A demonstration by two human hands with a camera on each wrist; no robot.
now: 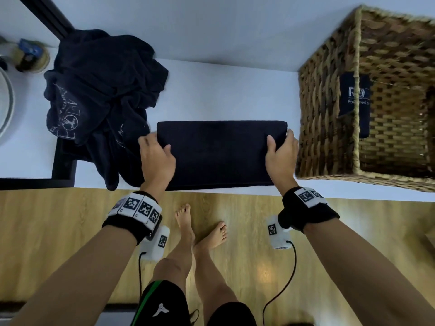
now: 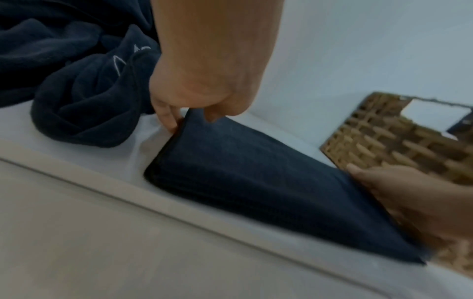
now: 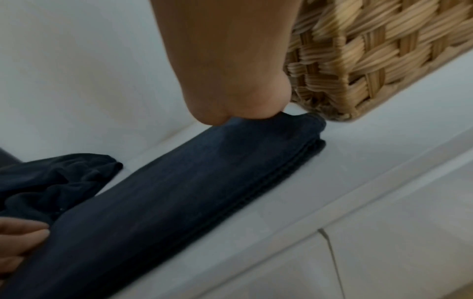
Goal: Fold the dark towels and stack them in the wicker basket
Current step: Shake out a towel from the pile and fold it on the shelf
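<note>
While both hands (image 1: 219, 154) pinch its ends, the plush folded towel (image 1: 219, 158) lies rectangular.

A white counter (image 1: 223, 90) runs across the head view against a pale wall (image 1: 211, 22), with a black frame (image 1: 63, 163) cutting in at its left end and a black bar (image 1: 50, 16) slanting up the wall at top left. Far left on the counter stand a small round jar (image 1: 31, 56) with a blue label and, at the picture's edge, the rim of a pale bowl (image 1: 7, 102). Below the counter's front edge lies a light wood floor (image 1: 247, 267), where the person's bare feet (image 1: 200, 227), legs and black shorts (image 1: 162, 304) show, and the wrist views show the counter's white front panel (image 3: 384, 242).
</note>
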